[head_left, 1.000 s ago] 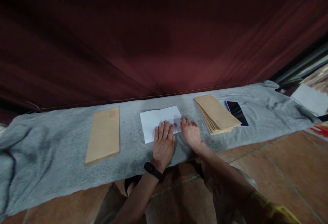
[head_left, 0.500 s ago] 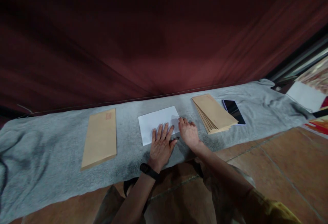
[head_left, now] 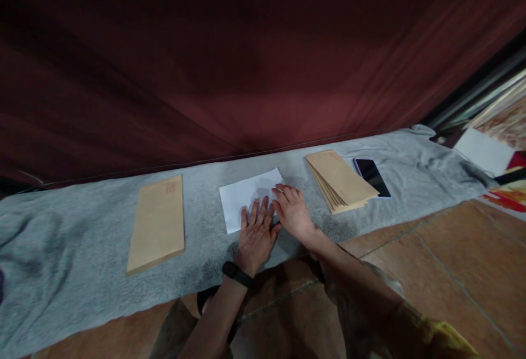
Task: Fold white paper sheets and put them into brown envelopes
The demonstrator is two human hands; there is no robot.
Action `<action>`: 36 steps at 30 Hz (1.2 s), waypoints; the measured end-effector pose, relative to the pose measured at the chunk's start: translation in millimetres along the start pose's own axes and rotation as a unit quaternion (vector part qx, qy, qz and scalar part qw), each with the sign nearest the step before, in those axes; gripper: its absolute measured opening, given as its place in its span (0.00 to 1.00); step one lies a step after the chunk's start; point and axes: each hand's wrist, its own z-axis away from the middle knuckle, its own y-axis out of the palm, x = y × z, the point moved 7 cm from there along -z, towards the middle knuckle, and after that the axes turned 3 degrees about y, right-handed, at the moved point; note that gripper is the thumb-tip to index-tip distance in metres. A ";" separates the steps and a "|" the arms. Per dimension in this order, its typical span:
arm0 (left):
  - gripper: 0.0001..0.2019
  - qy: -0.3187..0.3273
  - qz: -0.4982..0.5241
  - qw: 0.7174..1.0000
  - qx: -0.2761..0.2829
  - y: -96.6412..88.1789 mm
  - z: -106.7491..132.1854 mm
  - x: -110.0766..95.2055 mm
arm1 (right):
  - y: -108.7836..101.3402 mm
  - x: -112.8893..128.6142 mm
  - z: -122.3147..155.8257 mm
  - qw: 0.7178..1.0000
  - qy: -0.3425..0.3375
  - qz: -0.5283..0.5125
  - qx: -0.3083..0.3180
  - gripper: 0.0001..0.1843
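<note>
A white sheet of paper (head_left: 242, 194), apparently folded, lies on the grey cloth (head_left: 201, 211). My left hand (head_left: 257, 235) rests flat on its near edge with fingers stretched out; a dark band circles that wrist. My right hand (head_left: 292, 211) lies over the paper's right end, fingers extended and slightly curved, close beside the left fingertips. To the left sits a neat stack of brown envelopes (head_left: 158, 222) with a red mark at its top corner. A fanned pile of brown envelopes (head_left: 339, 181) lies right of my right hand.
A phone (head_left: 372, 177) with a purple edge lies beside the fanned pile. Behind the cloth hangs a dark red curtain (head_left: 263, 107). Brown floor tiles (head_left: 444, 260) run along the near side. At the far right is a white sheet-like thing (head_left: 485, 150).
My right hand has moved left from the paper's right edge onto its surface, and its fingers have straightened. The left hand stays on the paper. The view has shifted slightly.
</note>
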 end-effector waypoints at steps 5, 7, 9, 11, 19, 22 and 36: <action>0.28 0.033 0.006 0.999 0.035 7.1 0.6 -1.4 | 25.7 25.6 12.5 0.986 -0.122 -0.097 0.053 0.27; 0.28 0.036 0.012 0.999 0.035 6.9 1.5 -0.9 | 33.8 23.0 14.9 0.987 -0.116 -0.093 0.063 0.28; 0.28 0.037 0.018 0.999 0.029 5.1 3.0 -0.5 | 39.2 17.9 15.6 0.989 -0.101 -0.081 0.067 0.29; 0.28 0.031 0.023 0.999 0.017 2.6 5.0 0.5 | 42.8 14.8 16.1 0.991 -0.096 -0.067 0.070 0.30; 0.29 -0.017 0.030 0.999 -0.027 -3.8 20.3 18.7 | 47.6 5.6 22.0 0.995 -0.090 -0.012 0.051 0.32; 0.31 -0.036 0.034 0.998 -0.033 -7.3 29.6 31.2 | 45.5 -1.1 25.3 0.996 -0.080 0.008 0.038 0.32; 0.37 -0.087 0.023 0.995 -0.038 -23.9 64.4 62.2 | 33.3 -33.2 30.0 0.999 -0.032 0.024 0.037 0.35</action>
